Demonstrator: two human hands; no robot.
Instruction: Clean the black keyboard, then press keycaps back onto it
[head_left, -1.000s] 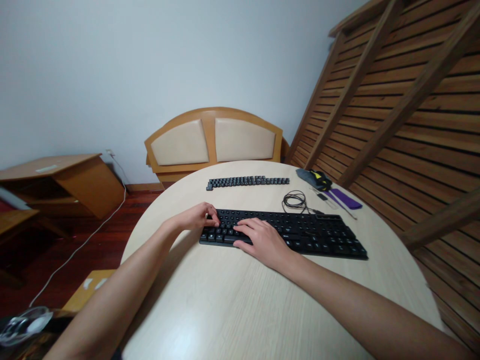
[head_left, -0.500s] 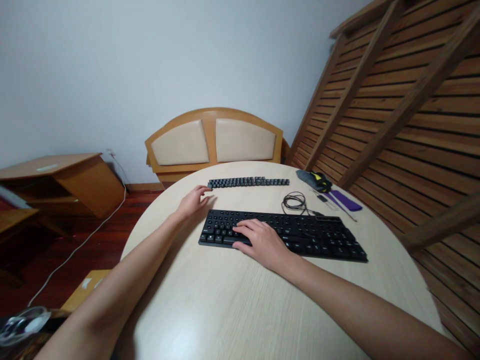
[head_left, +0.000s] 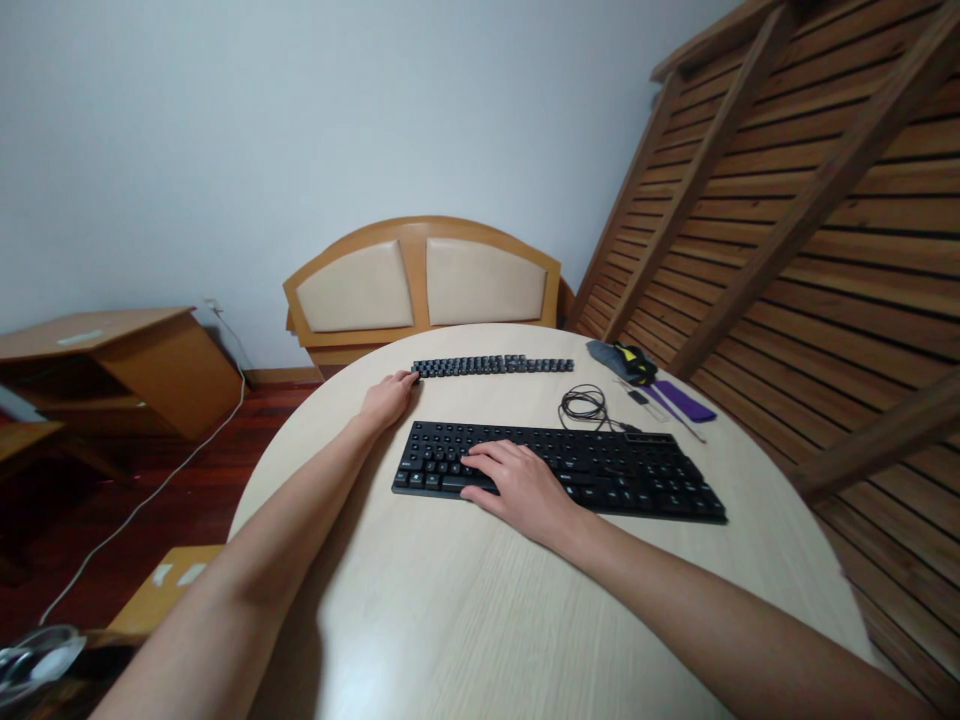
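My left hand (head_left: 387, 399) reaches to the near left end of the rows of loose black keycaps (head_left: 487, 366). Its fingers are closed together around a keycap there, which they mostly hide. Across the middle of the black keyboard (head_left: 637, 492) lies my right hand (head_left: 517, 482), palm down, thumb apart from the outstretched fingers. Keys at the keyboard's left end carry caps; what lies beneath the right palm is hidden. A coiled black cable (head_left: 583, 404) rests just behind the keyboard.
Everything lies on a round pale table (head_left: 450, 620). At its right back are a grey, black and yellow glove-like bundle (head_left: 626, 362), a purple cloth (head_left: 686, 401) and a thin metal rod (head_left: 686, 420). A slatted wooden panel (head_left: 787, 250) leans on the right.
My left hand has moved slightly forward to the keycaps and its spread fingers have closed. My right hand keeps its place on the keyboard. The view has shifted slightly.
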